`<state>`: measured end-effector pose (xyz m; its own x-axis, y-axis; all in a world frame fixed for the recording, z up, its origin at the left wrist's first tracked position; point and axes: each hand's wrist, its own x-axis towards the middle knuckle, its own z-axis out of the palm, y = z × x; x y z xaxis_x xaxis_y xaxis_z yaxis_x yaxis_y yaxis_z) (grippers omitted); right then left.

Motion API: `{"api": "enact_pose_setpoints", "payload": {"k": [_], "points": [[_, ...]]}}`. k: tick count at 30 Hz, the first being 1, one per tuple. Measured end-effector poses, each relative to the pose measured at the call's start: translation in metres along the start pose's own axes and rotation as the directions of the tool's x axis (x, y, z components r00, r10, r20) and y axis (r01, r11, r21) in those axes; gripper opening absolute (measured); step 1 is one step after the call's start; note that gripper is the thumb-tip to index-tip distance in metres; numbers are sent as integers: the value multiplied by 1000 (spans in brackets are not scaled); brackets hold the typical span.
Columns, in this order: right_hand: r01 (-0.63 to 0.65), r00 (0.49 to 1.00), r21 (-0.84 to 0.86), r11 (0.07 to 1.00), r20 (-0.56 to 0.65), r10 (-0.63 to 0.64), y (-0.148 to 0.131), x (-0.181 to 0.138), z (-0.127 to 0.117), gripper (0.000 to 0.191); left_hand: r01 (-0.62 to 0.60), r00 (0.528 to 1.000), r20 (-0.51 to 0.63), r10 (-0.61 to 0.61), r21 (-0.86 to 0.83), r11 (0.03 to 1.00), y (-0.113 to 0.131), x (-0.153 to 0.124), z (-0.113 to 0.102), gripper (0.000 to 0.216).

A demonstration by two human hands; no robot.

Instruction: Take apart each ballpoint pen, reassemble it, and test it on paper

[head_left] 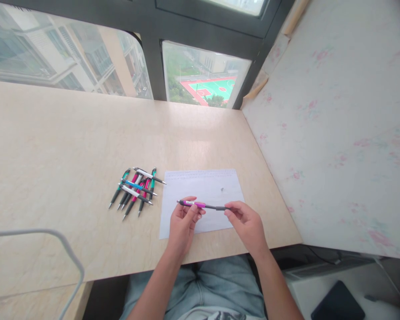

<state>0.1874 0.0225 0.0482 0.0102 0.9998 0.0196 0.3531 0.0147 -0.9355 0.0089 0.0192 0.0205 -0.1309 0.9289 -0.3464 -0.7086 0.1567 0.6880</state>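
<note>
One pink pen (200,204) lies level between both hands above one paper sheet (203,182) on the desk (70,133), left hand (183,220) fingers pinching its barrel, right hand (246,222) fingers gripping its dark end. To the left lies a pen pile (135,189), about eight, overlapping.

Loose pens (136,189) on desk (53,146) — window (203,84) behind

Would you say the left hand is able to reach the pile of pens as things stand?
Probably yes: the pile lies just left of the left hand, nothing between them. But its fingers pinch the pink pen, held also by the right hand, so it must let go first.
</note>
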Motion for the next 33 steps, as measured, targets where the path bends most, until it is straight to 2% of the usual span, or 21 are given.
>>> {"api": "enact_pose_setpoints", "payload": {"k": [10,14,18,20,22,25,29,33], "points": [[14,999,-4,1000,34,-14,-7,2,19,18,18,996,87,-23,51,999,2,-3,0,18],[15,998,-1,1000,55,-15,-6,2,18,21,24,996,88,-27,37,999,2,-2,0,20],[60,988,1,998,139,-60,1,9,9,34,35,998,48,-34,-17,999,1,0,-2,23],[123,982,-103,987,158,-106,8,20,4,29,34,999,21,-33,-42,999,1,0,-2,24],[187,977,-286,940,154,-148,15,34,0,23,38,999,10,-37,-52,998,1,1,-2,25],[199,980,-484,852,108,-167,25,53,0,24,42,999,18,-41,-49,998,0,1,-2,25],[199,980,-610,767,100,-175,33,65,6,26,48,999,7,-47,-42,998,1,1,-2,26],[205,978,-642,739,121,-167,37,71,12,25,50,999,6,-50,-30,998,3,0,0,27]]}}
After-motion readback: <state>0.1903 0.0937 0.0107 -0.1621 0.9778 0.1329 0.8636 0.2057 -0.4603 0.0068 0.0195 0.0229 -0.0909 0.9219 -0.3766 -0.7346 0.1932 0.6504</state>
